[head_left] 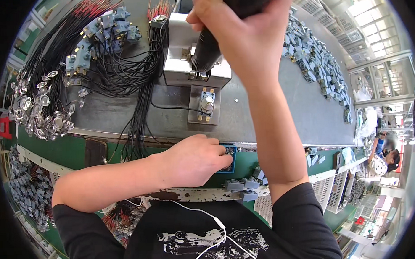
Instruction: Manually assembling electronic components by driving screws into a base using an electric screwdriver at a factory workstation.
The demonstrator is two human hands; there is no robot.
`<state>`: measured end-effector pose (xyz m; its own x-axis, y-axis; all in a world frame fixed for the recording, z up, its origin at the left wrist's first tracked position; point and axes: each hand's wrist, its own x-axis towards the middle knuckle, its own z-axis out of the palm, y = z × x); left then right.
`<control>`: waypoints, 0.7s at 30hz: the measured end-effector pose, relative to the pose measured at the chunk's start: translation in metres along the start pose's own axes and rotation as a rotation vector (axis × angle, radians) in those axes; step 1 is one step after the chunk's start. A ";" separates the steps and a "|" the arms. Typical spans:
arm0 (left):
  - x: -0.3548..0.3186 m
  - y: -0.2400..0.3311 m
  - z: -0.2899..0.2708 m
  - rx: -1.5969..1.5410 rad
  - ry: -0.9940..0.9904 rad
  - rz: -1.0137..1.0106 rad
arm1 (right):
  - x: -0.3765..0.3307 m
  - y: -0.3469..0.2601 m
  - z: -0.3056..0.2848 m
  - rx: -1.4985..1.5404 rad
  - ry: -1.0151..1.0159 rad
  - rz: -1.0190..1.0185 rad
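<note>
My right hand [245, 32] is wrapped round a black electric screwdriver [206, 51], whose lower end points down at a pale metal fixture [177, 62]; its tip is hidden. In front of the fixture, a small metal plate [195, 115] bears a grey-blue switch [206, 94] with brass terminals. A round silver thermostat [207, 104] with a black wire lies over this switch. My left hand [197, 161] is closed, its fingertips dipping into a small blue tray [233, 164] of tiny dark parts, perhaps screws. Whatever the fingers pinch there is hidden.
Black wires [141, 70] with red ends spread across the left of the metal bench [166, 124]. Grey-blue switches [108, 32] and silver thermostats [40, 110] lie among them. A long heap of switches [317, 61] runs along the right. More switches [243, 185] sit near my body.
</note>
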<state>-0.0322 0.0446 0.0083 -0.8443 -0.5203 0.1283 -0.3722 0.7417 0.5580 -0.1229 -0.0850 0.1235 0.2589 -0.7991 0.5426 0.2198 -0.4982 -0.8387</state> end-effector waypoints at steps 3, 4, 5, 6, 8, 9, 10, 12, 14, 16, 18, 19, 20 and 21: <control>0.002 0.003 -0.006 0.005 0.074 -0.020 | 0.002 0.003 0.004 -0.002 0.095 -0.066; 0.002 0.004 -0.009 0.008 0.074 -0.023 | -0.001 0.005 0.010 -0.048 0.198 -0.136; 0.001 0.004 -0.013 0.023 0.124 -0.046 | -0.006 0.010 0.014 0.008 0.194 -0.177; 0.000 0.003 -0.016 0.038 0.174 -0.070 | -0.008 0.011 0.019 0.012 0.194 -0.176; -0.003 -0.002 -0.023 0.017 0.222 -0.089 | -0.008 0.005 0.027 0.119 0.339 -0.246; -0.004 -0.005 -0.026 -0.001 0.272 -0.113 | -0.009 0.007 0.028 0.115 0.343 -0.241; -0.005 -0.005 -0.029 -0.010 0.268 -0.114 | -0.009 0.009 0.028 0.129 0.340 -0.265; -0.008 -0.005 -0.036 0.028 0.289 -0.136 | -0.008 0.012 0.022 0.140 0.339 -0.278; -0.009 -0.006 -0.044 0.029 0.319 -0.146 | 0.001 0.014 0.002 -0.071 0.118 -0.289; -0.013 -0.009 -0.057 0.052 0.447 -0.224 | 0.010 0.019 -0.013 -0.039 0.048 -0.231; -0.019 -0.016 -0.066 0.020 0.521 -0.361 | 0.019 0.017 -0.020 0.093 -0.200 -0.042; -0.019 -0.019 -0.067 -0.015 0.553 -0.399 | 0.023 0.018 -0.019 0.098 -0.249 -0.038; -0.018 -0.022 -0.068 -0.051 0.584 -0.436 | 0.023 0.017 -0.020 0.095 -0.244 -0.038; -0.016 -0.024 -0.067 -0.052 0.581 -0.430 | 0.022 0.015 -0.019 -0.008 -0.154 -0.081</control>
<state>0.0167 0.0066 0.0477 -0.2808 -0.9131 0.2956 -0.5944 0.4073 0.6935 -0.1319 -0.1165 0.1216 0.3817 -0.6956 0.6087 0.2385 -0.5621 -0.7919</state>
